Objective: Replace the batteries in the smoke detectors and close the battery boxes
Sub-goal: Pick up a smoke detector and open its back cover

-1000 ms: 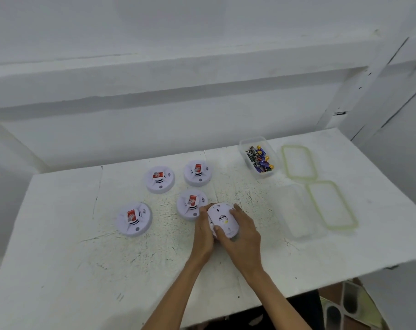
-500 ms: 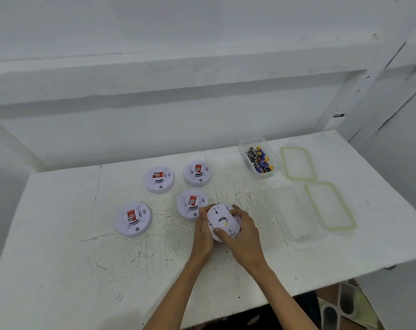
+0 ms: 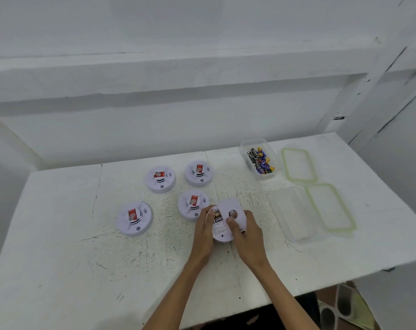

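Both hands grip one smoke detector (image 3: 222, 225) near the table's middle: the left hand (image 3: 203, 232) clasps its left rim while the right hand (image 3: 246, 231) pinches what looks like its loosened white cover (image 3: 233, 210), baring a battery (image 3: 217, 216). Just left sits another detector (image 3: 193, 205), nearly touching, with three more farther left and beyond. Bare white table (image 3: 83, 258) lies open toward the near edge; the battery tub (image 3: 260, 159), empty clear container (image 3: 295, 213) and two lids stand right.

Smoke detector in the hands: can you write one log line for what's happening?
both hands hold round white smoke detector | left hand grips body | right hand lifts white cover | battery showing | four other detectors on white table
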Action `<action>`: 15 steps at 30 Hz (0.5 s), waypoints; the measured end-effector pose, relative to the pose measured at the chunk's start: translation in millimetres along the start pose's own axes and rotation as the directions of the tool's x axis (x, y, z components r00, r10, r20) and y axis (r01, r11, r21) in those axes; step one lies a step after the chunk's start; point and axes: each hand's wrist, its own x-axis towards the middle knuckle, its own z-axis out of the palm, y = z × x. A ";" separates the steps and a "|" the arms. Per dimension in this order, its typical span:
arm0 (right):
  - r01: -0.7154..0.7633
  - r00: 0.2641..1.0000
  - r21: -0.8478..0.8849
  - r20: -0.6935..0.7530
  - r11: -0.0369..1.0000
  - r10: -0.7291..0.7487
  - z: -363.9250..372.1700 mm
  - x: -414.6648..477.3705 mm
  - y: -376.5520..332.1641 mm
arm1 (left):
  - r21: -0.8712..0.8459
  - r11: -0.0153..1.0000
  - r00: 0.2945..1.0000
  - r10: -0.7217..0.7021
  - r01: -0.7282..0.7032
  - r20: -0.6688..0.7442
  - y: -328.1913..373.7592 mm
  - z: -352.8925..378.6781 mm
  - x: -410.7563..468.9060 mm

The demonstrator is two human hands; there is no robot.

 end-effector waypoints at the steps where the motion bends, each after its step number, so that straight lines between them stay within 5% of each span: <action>1: 0.001 0.999 0.020 -0.046 1.000 0.000 -2.5 0.7 -1.6 | -0.003 1.000 1.000 0.010 -0.010 -0.008 -0.5 -1.4 -0.4; 6: -0.082 0.979 0.130 -0.176 0.988 0.104 -17.6 13.5 3.6 | 0.004 0.999 0.998 0.045 -0.045 -0.053 -1.4 -3.7 -3.9; 15: -0.117 0.982 -0.158 -0.166 0.981 0.090 -26.0 21.9 21.7 | 0.058 0.992 0.992 0.116 -0.113 -0.042 -4.4 -1.7 -5.0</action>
